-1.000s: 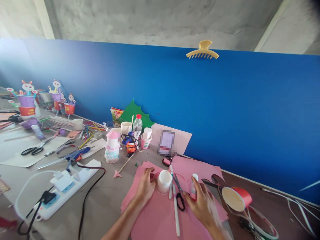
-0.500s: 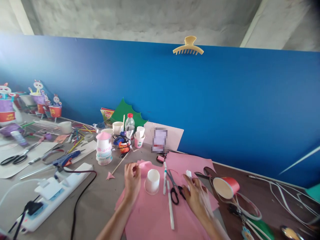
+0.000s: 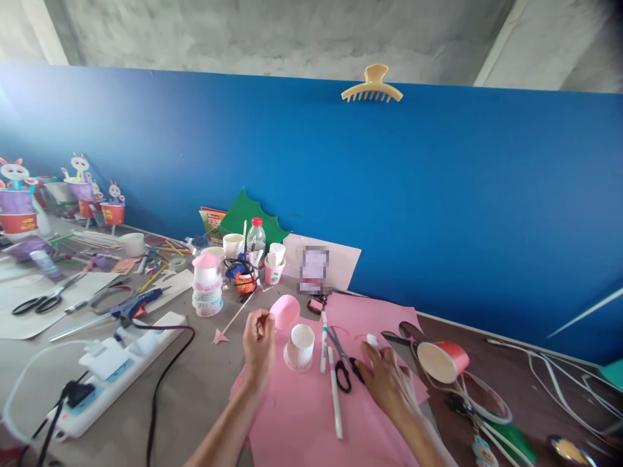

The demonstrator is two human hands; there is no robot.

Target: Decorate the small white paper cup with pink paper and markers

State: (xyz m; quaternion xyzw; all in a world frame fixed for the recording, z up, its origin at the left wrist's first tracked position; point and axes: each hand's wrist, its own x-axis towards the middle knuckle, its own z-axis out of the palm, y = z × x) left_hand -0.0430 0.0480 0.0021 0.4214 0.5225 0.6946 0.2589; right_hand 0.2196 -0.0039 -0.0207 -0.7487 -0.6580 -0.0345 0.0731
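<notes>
— Left hand [image 3: 259,340] state?
— Pinching the pink oval [image 3: 285,312], just beyond the white cup [image 3: 298,346], slightly left.
— Right hand [image 3: 389,379]?
— Right of the cup, at the white-capped item [image 3: 372,340]; cannot tell whether gripping. Scissors [image 3: 347,359] lie between.

1. Bare left hand [image 3: 259,347], slender, with slim fingers and a thumb; the nails are too small to make out.
2. Bare left forearm [image 3: 224,418], long and smooth, tapering to a narrow wrist; the view's bottom edge cuts it off.
3. Bare right hand [image 3: 388,383], with long, thin fingers and a broader back.
4. Bare right forearm [image 3: 419,433], equally slim, its outer edge blurred.
</notes>
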